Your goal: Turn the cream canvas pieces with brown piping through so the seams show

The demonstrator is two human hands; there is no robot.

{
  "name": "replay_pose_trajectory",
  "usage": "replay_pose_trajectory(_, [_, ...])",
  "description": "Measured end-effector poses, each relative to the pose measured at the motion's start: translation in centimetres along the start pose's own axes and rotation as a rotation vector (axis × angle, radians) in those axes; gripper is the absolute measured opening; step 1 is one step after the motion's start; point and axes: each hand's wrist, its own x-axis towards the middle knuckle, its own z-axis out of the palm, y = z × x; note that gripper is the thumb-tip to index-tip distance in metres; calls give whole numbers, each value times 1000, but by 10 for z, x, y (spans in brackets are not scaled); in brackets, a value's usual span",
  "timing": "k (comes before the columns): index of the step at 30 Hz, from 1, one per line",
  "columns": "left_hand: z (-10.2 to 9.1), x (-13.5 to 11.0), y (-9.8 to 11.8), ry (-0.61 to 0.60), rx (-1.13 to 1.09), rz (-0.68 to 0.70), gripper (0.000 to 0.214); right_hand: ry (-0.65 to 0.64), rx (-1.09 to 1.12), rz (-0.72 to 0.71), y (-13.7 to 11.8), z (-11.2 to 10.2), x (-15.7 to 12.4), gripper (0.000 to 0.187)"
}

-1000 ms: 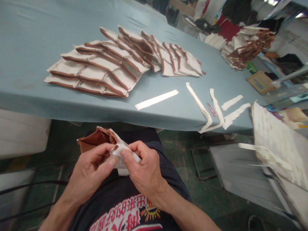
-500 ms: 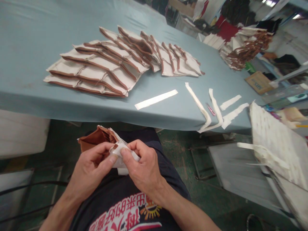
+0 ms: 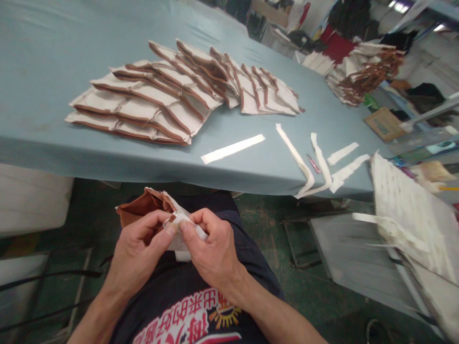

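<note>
Over my lap, my left hand (image 3: pixel 138 251) and my right hand (image 3: pixel 211 251) both pinch a small cream and brown fabric piece (image 3: pixel 150 210). The thumbs meet on its white corner, with the brown lining bunched behind my left fingers. On the blue-grey table (image 3: pixel 53 57) ahead lies a fanned row of cream fabric pieces with brown trim (image 3: pixel 172 91). A white strip (image 3: pixel 233 148) rests near the table's front edge.
More white strips (image 3: pixel 322 162) and a small pink tool (image 3: pixel 315 164) sit at the table's right corner. A cream sheet with loose tapes (image 3: pixel 409 210) slopes at the right. A heap of similar pieces (image 3: pixel 362 71) and a cardboard box (image 3: pixel 383 123) lie beyond.
My hands have barely shifted; the fingers keep working the white corner of the piece. The view has drifted slightly.
</note>
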Motion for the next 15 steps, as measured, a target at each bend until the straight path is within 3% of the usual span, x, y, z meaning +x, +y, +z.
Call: replay_pose_trajectory(15, [2,0,-6,-18,28,41,20,-31,22,17,3,-3,-1,29])
